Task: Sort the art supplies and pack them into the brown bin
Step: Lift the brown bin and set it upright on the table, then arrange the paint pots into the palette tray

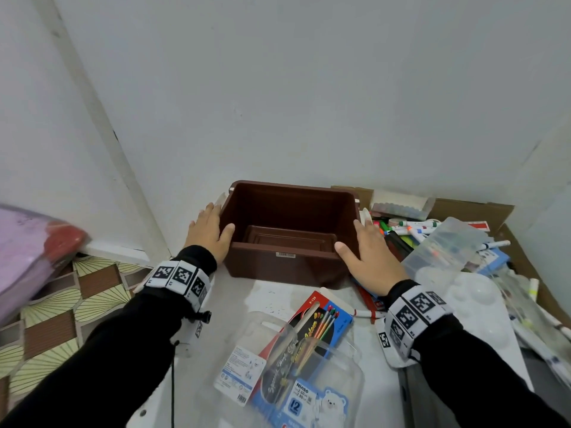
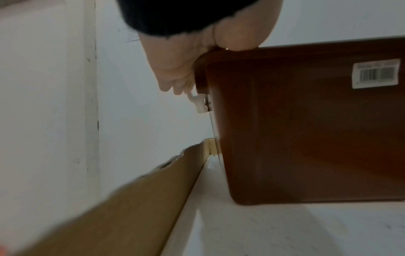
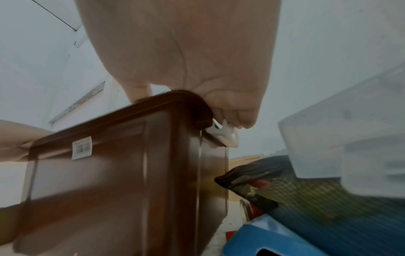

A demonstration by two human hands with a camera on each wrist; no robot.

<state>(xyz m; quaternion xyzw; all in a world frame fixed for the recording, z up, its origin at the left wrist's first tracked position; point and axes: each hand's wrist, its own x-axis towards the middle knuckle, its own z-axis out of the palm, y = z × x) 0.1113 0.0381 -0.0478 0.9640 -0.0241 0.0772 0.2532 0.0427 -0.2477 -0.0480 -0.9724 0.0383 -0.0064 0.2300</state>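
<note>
The brown bin [image 1: 278, 268] stands empty on the white surface by the wall, with a barcode sticker on its front. My left hand [image 1: 213, 231] grips its left rim, thumb inside and fingers curled over the outside by a white latch [image 2: 198, 102]. My right hand [image 1: 363, 250] grips the right rim the same way, fingers curled by the other white latch [image 3: 225, 136]. A box of coloured pencils [image 1: 324, 319] lies in front of the bin. Loose markers [image 1: 414, 227] are piled to its right.
A clear plastic box [image 1: 445, 251] and a white paint palette [image 1: 475, 304] crowd the right side. Clear blister packaging [image 1: 278, 366] lies near me. Cardboard walls [image 2: 131, 199] edge the surface. A mesh pouch [image 3: 295, 187] lies close to the bin's right side.
</note>
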